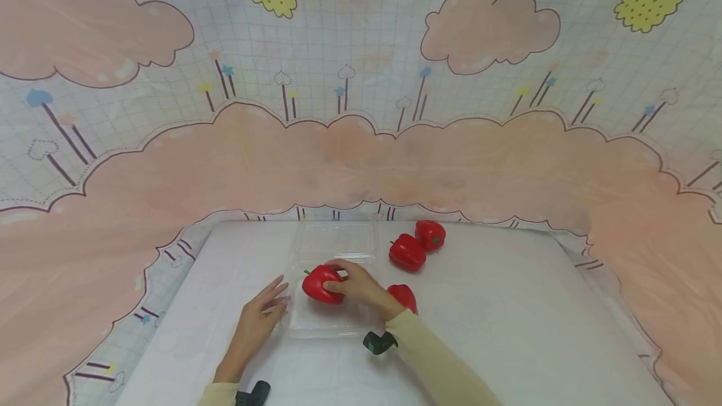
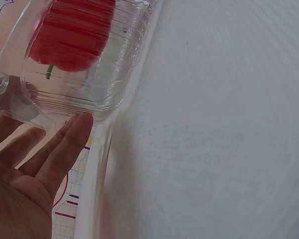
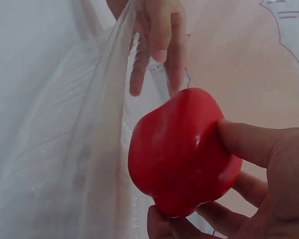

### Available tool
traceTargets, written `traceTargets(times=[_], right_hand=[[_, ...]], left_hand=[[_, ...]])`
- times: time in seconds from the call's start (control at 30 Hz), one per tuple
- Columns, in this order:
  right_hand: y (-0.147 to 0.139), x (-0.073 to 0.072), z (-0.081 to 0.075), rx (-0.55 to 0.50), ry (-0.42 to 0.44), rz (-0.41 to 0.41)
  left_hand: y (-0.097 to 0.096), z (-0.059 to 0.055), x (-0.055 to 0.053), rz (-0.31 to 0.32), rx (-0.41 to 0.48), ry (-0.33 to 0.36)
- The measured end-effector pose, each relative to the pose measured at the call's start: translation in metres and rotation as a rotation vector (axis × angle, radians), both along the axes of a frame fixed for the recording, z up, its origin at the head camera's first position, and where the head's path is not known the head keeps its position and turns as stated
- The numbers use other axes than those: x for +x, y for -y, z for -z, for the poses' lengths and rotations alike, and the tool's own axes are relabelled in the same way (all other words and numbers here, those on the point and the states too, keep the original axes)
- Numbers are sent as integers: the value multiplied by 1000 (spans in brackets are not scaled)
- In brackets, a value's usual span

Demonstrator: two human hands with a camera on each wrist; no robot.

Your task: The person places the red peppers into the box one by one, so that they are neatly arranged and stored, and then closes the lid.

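a person's right hand (image 1: 356, 283) grips a red pepper (image 1: 319, 284) above the near half of a clear plastic box (image 1: 321, 326), thumb on the near side and fingers curled round the far side, the stem pointing left; whether the pepper touches the box floor cannot be told. the right forearm, in a pale yellow sleeve (image 1: 440, 362), slants in from the lower right. the left hand (image 1: 259, 315) reaches up from the lower left, fingers extended and slightly spread just beside the box's left wall, holding nothing. the box's lid (image 1: 334, 240) lies open at the far side. on the white table (image 1: 496, 312), two more peppers (image 1: 407, 253) sit close together right of the lid, while another pepper (image 1: 403, 296) shows partly behind the right wrist.
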State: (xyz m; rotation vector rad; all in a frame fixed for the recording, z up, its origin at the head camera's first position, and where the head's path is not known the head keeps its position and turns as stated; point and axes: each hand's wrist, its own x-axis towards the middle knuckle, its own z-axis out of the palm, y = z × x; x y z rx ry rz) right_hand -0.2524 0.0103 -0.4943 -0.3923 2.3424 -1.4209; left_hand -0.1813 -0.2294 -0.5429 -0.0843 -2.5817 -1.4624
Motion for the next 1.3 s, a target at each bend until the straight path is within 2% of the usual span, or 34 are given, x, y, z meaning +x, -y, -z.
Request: traceTargets(times=[0.37,0.63,1.3], right_hand=[[27,-4,2,124,16,61],[40,-6,2,180,-15,84],[46,-4,-2,158,-20,116]], left_hand=[[1,0,-2,-7,-13,34],[1,0,-2,10,1,26],[2,1,-4,27,17,15]])
